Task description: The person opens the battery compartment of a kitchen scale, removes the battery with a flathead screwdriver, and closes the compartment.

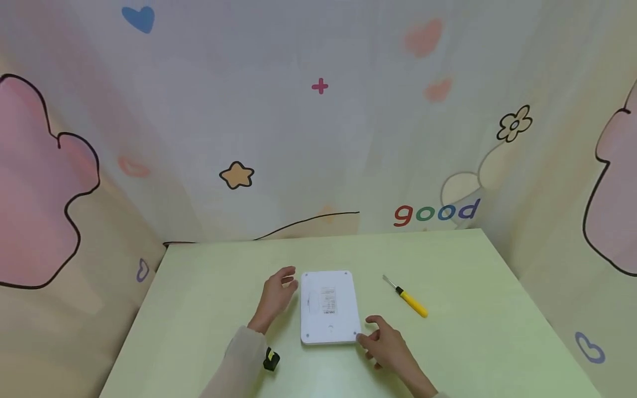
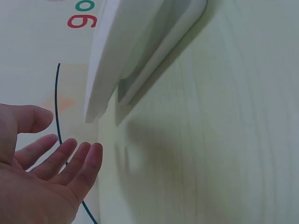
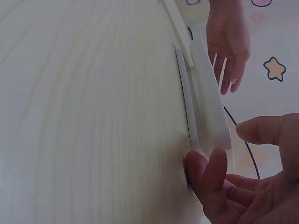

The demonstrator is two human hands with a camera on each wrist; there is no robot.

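A flat white plastic device [image 1: 318,318] lies back side up on the table, with a printed label, a small cover and a screw hole at each corner. My left hand [image 1: 277,293] hovers by its upper left edge with fingers loosely spread and nothing in them. At the lower right corner is my right hand [image 1: 387,345], its thumb overlapping that corner in the head view. The right wrist view shows the fingertips [image 3: 217,163] right at the device's edge [image 3: 210,102], the thumb standing apart from it. In the left wrist view the device [image 2: 117,51] sits beyond the open fingers.
A screwdriver [image 1: 412,303] with a yellow handle lies right of the device, shaft pointing away to the left. A small black and yellow object [image 1: 271,360] is partly hidden beside my left sleeve [image 1: 241,354]. A printed curtain [image 1: 298,138] hangs behind the pale green table [image 1: 199,287].
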